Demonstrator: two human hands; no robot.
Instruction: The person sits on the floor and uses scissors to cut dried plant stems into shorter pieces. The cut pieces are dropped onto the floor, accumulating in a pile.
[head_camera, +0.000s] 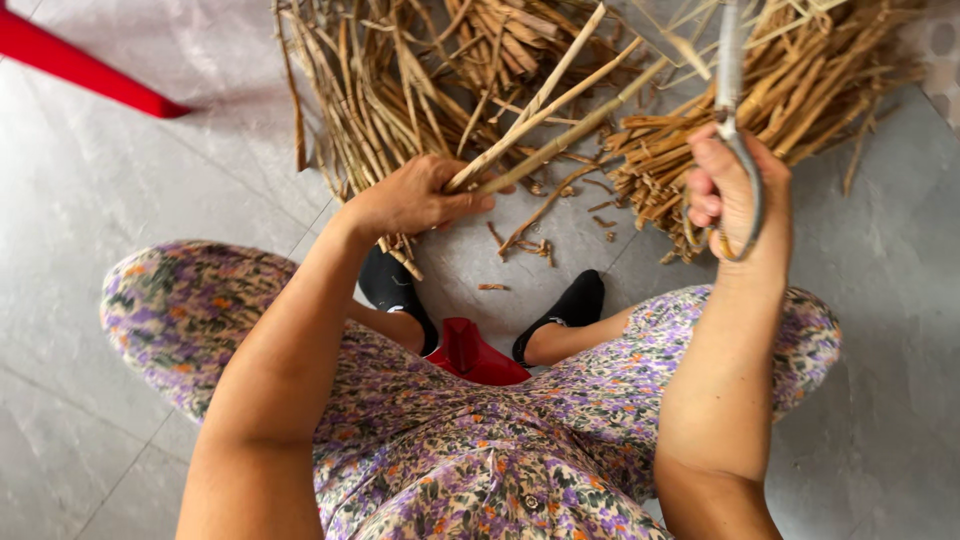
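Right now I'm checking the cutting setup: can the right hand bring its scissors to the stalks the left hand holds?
Probably yes. The right hand grips the scissors just beside the stalks, which slant up from the left hand toward the blades, with nothing between them.

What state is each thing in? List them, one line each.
Left hand: closed around a few long dry stalks.
Right hand: gripping the metal shears, blades pointing away; open or shut cannot be told.
Left pile of stalks: loose, tangled on the floor.
Right pile of stalks: lying roughly side by side.
Cut scraps: scattered on the floor.
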